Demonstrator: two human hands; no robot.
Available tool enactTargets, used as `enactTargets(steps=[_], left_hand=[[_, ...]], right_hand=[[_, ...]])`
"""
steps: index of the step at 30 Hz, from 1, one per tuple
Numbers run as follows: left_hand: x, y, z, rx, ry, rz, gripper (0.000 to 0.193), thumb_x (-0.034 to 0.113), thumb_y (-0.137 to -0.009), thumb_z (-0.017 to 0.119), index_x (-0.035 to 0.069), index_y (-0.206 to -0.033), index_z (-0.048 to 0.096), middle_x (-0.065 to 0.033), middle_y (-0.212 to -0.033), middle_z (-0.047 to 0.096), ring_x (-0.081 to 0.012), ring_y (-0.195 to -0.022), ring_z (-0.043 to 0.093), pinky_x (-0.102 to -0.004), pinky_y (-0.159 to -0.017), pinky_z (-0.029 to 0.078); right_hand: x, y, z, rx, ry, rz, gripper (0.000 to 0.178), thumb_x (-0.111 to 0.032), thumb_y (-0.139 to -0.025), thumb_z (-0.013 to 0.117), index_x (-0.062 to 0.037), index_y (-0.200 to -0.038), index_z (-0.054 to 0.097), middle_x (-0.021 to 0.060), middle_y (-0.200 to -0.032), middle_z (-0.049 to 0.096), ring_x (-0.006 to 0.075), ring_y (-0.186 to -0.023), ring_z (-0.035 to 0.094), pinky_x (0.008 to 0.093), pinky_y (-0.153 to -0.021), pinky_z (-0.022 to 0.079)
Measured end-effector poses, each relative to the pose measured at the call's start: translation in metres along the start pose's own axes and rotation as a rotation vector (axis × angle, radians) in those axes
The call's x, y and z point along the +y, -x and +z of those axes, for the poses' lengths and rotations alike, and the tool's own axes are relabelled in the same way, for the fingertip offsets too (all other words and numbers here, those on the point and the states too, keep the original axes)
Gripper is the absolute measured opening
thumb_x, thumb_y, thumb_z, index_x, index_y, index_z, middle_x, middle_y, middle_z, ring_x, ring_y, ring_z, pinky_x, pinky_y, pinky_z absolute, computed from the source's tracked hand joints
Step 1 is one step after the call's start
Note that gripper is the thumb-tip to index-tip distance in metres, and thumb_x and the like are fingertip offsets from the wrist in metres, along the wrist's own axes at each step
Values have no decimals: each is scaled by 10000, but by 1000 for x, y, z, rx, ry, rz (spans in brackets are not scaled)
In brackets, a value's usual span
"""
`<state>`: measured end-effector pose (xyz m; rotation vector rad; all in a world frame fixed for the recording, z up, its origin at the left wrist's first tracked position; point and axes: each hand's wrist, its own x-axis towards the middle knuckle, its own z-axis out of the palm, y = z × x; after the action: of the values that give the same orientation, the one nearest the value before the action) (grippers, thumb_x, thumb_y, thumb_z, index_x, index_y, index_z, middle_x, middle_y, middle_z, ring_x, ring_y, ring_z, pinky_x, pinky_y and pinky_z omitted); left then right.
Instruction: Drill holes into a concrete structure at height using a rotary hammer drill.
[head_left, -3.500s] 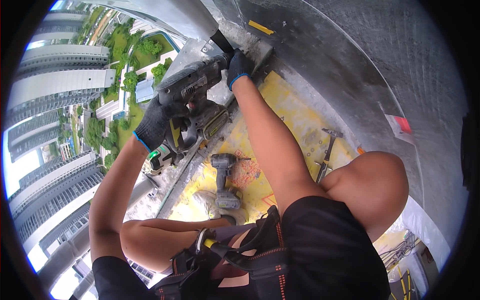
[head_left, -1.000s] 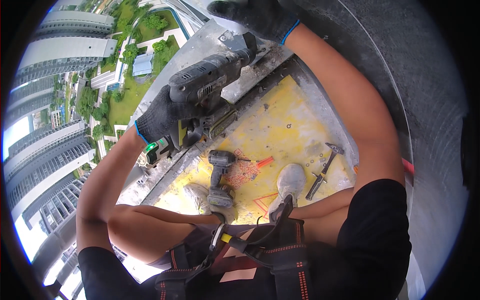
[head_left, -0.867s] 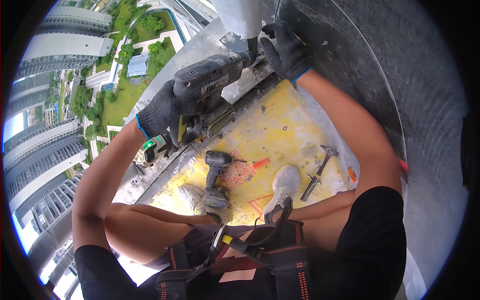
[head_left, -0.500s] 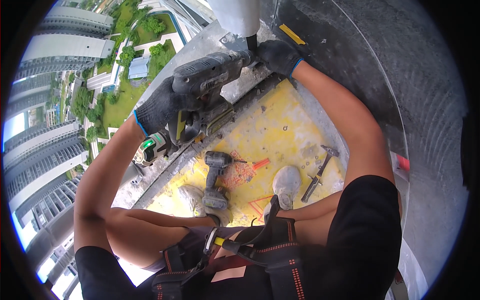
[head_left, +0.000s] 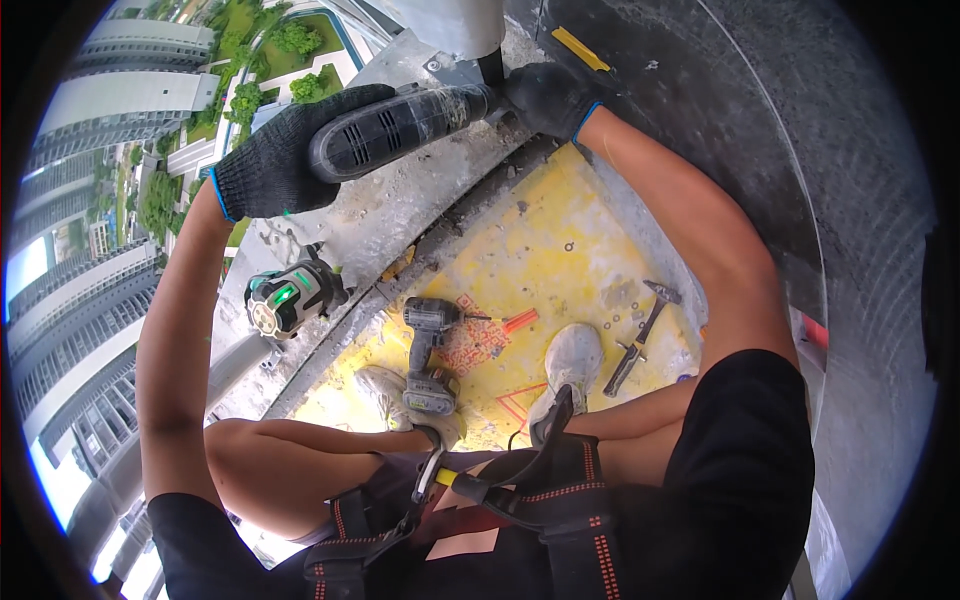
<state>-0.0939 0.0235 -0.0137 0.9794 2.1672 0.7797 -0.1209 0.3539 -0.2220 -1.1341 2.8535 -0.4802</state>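
My left hand (head_left: 290, 150), in a dark knitted glove with a blue cuff, is closed round the rear of a black cordless rotary hammer (head_left: 400, 130). Seen from above, the tool shows its vented, dusty casing, and its handle and battery are hidden. Its front end reaches the black foot of a white post (head_left: 450, 25). Beside that front end my gloved right hand (head_left: 550, 100) is curled, its fingertips out of sight; what they grip cannot be made out.
A green-lit laser level (head_left: 290, 298) stands on the grey ledge left of my feet. On the yellow, dusty floor lie a cordless drill (head_left: 430, 355), a hammer (head_left: 640, 338), an orange-red piece (head_left: 520, 321) and several washers. A yellow strip (head_left: 580, 49) rests top right. Far below, left, are buildings and greenery.
My left hand has moved left and up, and the rotary hammer has turned so that its top faces me, its battery now hidden. More of the laser level shows. My right hand stays by the post.
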Motion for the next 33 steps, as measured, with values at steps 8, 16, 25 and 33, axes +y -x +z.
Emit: enactTargets(steps=[8,16,25,33], left_hand=[[25,17,53,187,534,-291,847,-23,-772,716,36,-1553,393,-113,-1468,568,-188,-1334,525,-374,-1157,395],[-2,7,16,76,75,-53,915,-25,-699,715,78,-1555,406,-179,-1438,596,-285,-1328,584,-394,-1140,442],[25,23,59,252,853,-507,656,-7,-809,736,49,-1427,526,-116,-1202,689,-195,-1000,692,-338,-870,574],[90,-3,73,463,1768,-569,462,184,-925,588,-26,-1334,553,-126,-1033,688,-194,-831,687,-284,-684,590]], right_hand=[[2,0,-1,14,26,-35,192,-187,-760,723,-123,-939,752,129,-921,738,341,-869,725,457,-807,584],[-2,-3,-4,10,45,-44,210,-207,-748,733,-125,-941,754,125,-896,734,334,-842,728,459,-791,584],[-5,-2,-8,-38,39,-7,225,-231,-758,742,-117,-952,752,127,-927,734,328,-871,730,460,-790,588],[8,0,8,0,-19,-22,304,-238,-798,753,-120,-1076,727,147,-993,725,349,-925,718,463,-839,575]])
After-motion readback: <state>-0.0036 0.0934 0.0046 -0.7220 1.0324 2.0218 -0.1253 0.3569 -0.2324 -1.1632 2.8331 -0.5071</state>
